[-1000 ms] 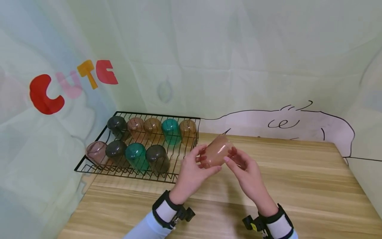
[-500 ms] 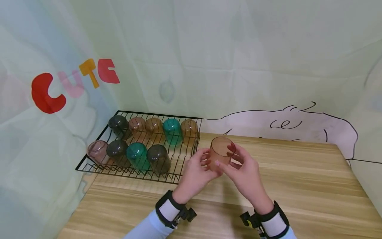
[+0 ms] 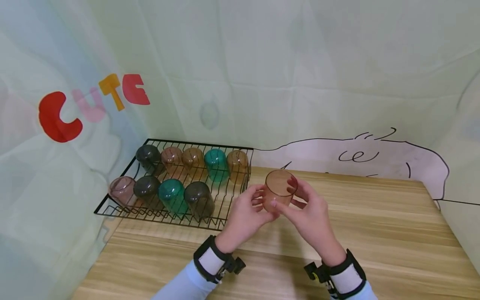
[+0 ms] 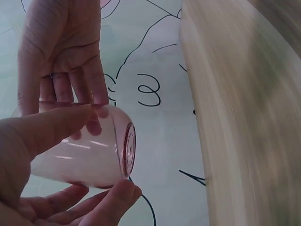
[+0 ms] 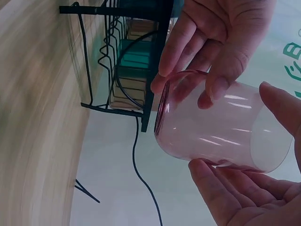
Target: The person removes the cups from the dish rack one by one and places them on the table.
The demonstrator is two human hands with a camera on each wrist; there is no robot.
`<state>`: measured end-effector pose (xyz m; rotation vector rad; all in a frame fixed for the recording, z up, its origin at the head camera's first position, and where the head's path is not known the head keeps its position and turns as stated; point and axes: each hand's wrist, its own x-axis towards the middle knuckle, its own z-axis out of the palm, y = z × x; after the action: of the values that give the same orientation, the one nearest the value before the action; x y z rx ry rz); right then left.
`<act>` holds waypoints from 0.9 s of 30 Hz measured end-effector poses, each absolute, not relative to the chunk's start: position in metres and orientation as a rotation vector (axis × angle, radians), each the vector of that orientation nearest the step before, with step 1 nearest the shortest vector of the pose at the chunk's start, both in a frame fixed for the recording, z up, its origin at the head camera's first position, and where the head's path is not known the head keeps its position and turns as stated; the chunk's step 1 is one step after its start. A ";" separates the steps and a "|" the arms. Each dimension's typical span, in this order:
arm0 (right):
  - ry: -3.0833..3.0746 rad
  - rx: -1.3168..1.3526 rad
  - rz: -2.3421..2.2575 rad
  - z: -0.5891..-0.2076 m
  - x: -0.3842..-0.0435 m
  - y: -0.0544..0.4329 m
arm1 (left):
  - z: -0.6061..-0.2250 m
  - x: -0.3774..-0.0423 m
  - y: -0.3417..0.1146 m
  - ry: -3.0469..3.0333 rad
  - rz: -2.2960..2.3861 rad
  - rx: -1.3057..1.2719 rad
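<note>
Between both hands, above the table, is a clear pinkish-amber drinking glass, its mouth facing up and tilted toward the head camera. My left hand grips the lower left side, thumb in front and fingers round the far side. On the other side my right hand holds the glass near its rim, thumb on the near wall and fingers behind. Both wrist views show the pink glass with its thick base away from the palms. In the right wrist view, thumbs and fingers of both hands press on the glass wall.
A black wire rack stands at the left back of the wooden table. Two rows of upside-down glasses fill it, including a green glass, a grey glass and an amber glass. A printed cloth hangs behind.
The glass has turned from lying slanted on its side to mouth up. My right hand has shifted its hold along with it; in the last half second there is barely any movement.
</note>
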<state>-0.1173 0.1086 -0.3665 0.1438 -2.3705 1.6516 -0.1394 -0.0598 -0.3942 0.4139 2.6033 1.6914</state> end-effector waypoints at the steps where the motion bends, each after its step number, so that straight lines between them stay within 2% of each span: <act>1: -2.369 0.150 1.630 -0.370 -0.120 0.112 | -0.393 -0.140 -0.060 2.613 1.689 0.423; 5: -2.378 0.151 1.507 -0.382 -0.130 0.128 | -0.391 -0.143 -0.065 2.670 1.657 0.419; 12: -2.387 0.072 1.388 -0.380 -0.141 0.165 | -0.382 -0.149 -0.078 2.801 1.615 0.372; 27: -2.461 -0.300 1.121 -0.392 -0.158 0.259 | -0.368 -0.162 -0.114 3.134 1.388 0.330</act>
<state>-0.1582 0.2591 -0.3920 -0.3003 -2.4605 1.1206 -0.1618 -0.1144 -0.3680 0.3304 3.1338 1.3875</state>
